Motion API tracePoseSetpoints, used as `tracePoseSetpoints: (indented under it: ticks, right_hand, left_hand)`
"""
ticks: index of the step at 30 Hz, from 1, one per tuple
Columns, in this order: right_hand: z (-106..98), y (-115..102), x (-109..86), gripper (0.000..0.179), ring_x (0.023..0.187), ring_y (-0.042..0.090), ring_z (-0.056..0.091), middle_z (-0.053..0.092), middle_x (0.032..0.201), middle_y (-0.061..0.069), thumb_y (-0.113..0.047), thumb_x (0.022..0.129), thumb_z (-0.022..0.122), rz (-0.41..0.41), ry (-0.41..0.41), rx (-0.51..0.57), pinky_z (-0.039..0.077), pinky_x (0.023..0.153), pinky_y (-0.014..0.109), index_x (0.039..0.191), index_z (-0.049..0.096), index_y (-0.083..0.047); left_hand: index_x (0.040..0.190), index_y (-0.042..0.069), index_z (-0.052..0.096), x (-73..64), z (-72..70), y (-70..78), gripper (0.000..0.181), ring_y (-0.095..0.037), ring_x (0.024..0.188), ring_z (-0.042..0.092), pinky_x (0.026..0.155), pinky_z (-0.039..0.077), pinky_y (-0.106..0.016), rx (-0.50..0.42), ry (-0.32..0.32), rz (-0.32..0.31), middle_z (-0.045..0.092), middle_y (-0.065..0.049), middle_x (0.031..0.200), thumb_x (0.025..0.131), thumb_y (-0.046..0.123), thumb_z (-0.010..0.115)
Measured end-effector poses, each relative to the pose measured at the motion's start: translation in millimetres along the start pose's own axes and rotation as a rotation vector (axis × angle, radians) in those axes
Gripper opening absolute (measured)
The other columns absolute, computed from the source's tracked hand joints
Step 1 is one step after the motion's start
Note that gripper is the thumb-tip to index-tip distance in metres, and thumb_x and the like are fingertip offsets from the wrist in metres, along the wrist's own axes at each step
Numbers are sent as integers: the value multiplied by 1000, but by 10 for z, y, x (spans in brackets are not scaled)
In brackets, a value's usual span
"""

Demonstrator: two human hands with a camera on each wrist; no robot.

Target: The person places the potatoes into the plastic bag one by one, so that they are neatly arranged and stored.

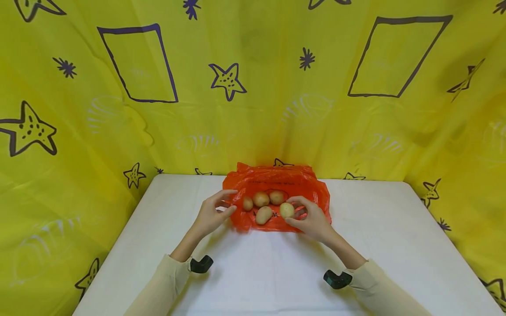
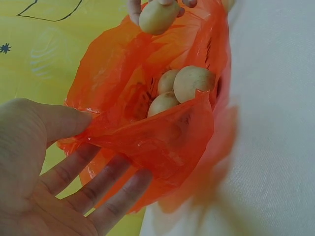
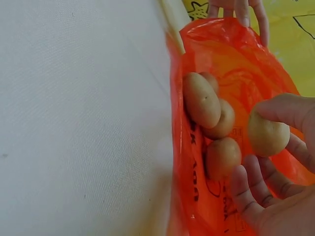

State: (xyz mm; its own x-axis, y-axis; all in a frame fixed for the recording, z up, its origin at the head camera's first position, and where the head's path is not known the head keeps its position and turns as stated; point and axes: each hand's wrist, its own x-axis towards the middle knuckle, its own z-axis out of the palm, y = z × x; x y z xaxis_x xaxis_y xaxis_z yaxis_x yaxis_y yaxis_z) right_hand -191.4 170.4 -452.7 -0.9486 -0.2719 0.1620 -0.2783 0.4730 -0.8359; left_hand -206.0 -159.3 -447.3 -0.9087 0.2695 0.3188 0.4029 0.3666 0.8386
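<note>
An orange-red plastic bag (image 1: 292,177) lies spread on the table with several potatoes (image 1: 261,199) on it. My right hand (image 1: 313,218) pinches one pale potato (image 3: 268,130) between thumb and fingers, raised over the bag's right part. On the left, my left hand (image 1: 211,213) pinches the bag's edge between thumb and forefinger, its other fingers (image 2: 106,179) spread below the plastic. The left wrist view shows the bag's mouth held up on that side, with potatoes (image 2: 194,83) lying inside. Some potatoes partly hide each other in the right wrist view.
The white table (image 1: 261,267) reaches from the front to a yellow curtain (image 1: 269,123) with drawn stars and fish, which hangs behind and at both sides. A black device (image 1: 201,264) is on the left wrist, and another black device (image 1: 337,279) on the right.
</note>
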Motion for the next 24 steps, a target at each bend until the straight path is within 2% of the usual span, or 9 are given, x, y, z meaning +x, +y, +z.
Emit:
tracePoseSetpoints:
  ticks: [8,16,24]
  right_hand:
    - [77,52,85,44,91,26,62,64,112,9,-13,86,83,38,-11,3,56,75,34,125,64,-14]
    - [151,120,153,44,90,23,63,65,111,7,-13,86,84,42,-8,-17,56,73,31,125,64,-14]
    - [207,146,188,44,83,22,61,65,99,9,-12,85,84,52,-9,-26,54,69,28,124,64,-11]
  left_hand:
    - [133,15,66,9,-1,-6,40,-28,96,69,75,61,-29,0,-4,-25,71,-10,115,95,4,72]
    - [133,14,66,9,-5,5,40,-28,95,69,75,60,-28,-1,-1,-16,71,-10,115,94,4,71]
    - [133,14,66,14,-7,-3,40,-28,95,69,75,61,-29,-2,-1,-13,71,-10,114,94,4,72]
